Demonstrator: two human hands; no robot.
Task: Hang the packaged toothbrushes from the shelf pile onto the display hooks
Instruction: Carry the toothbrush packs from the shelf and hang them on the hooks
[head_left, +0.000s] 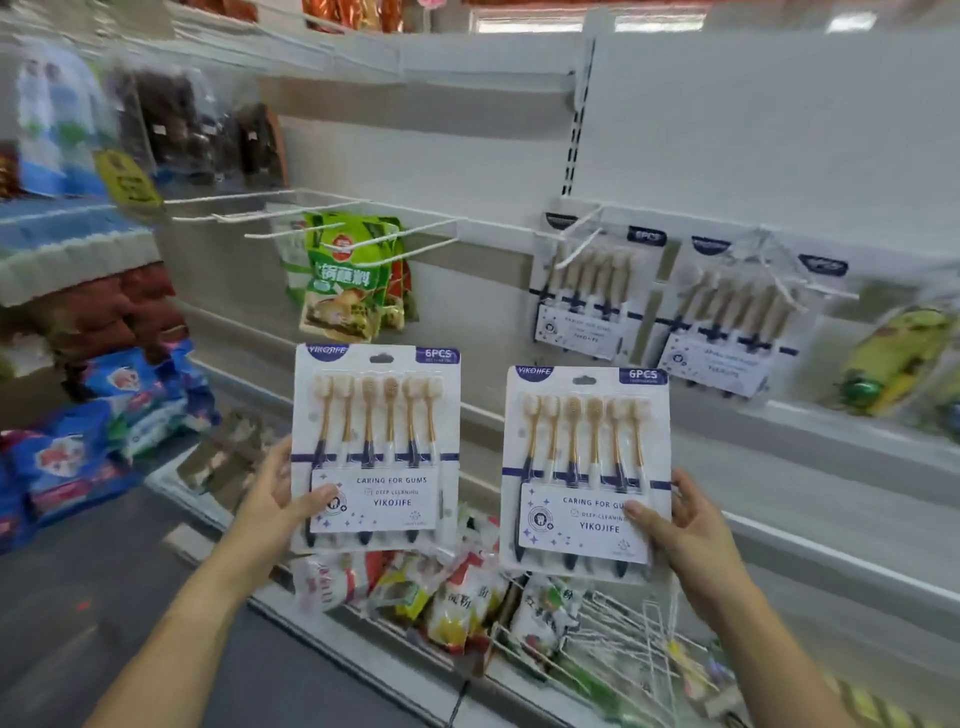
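Note:
My left hand (278, 501) grips the lower left corner of a white six-piece toothbrush pack (376, 447), held upright. My right hand (685, 525) grips the lower right edge of a second identical toothbrush pack (584, 467), also upright. Both packs are held below the row of white wire display hooks. Two more toothbrush packs hang on hooks at the upper right: one hung pack (589, 291) and another hung pack (737, 317) beside it. Several bare hooks (332, 231) stick out to the left of them.
A green snack bag (350, 280) hangs on a hook at centre left. Mixed snack packets (441, 592) and loose white wire hooks (639, 649) lie on the bottom shelf. Blue packets (98, 441) fill shelves at the left. A yellow-green package (898, 358) sits on the right.

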